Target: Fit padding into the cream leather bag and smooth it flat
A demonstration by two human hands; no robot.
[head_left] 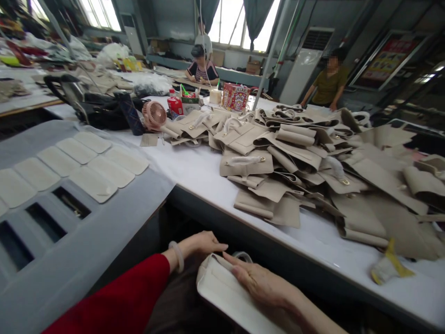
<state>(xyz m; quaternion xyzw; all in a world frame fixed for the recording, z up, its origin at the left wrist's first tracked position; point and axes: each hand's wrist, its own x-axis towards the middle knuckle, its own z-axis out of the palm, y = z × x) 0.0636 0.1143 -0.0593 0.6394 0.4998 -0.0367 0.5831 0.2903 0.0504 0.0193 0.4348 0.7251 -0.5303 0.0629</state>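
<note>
My right hand (pixel 259 283) grips a cream leather piece with a folded, rounded end, which looks like part of a handbag (pixel 225 290). Its thumb lies along the near face, with the fingers over the far edge. My left hand (pixel 203 243), with a pale bangle at the wrist, is at the piece's upper end. Those fingers are curled together close to the right fingertips; whatever they pinch is hidden. Just behind the right hand shows a shiny curved band (pixel 243 256), its kind unclear. The lower part of the cream piece runs out of view.
Taupe bag pieces with wrapped handles (pixel 246 160) lie heaped on the white table (pixel 205 185). Cream panels (pixel 93 183) rest on the left table, beside rectangular openings (pixel 71 202). A pink fan (pixel 154 115), a red-labelled bottle (pixel 174 104) and several people are beyond.
</note>
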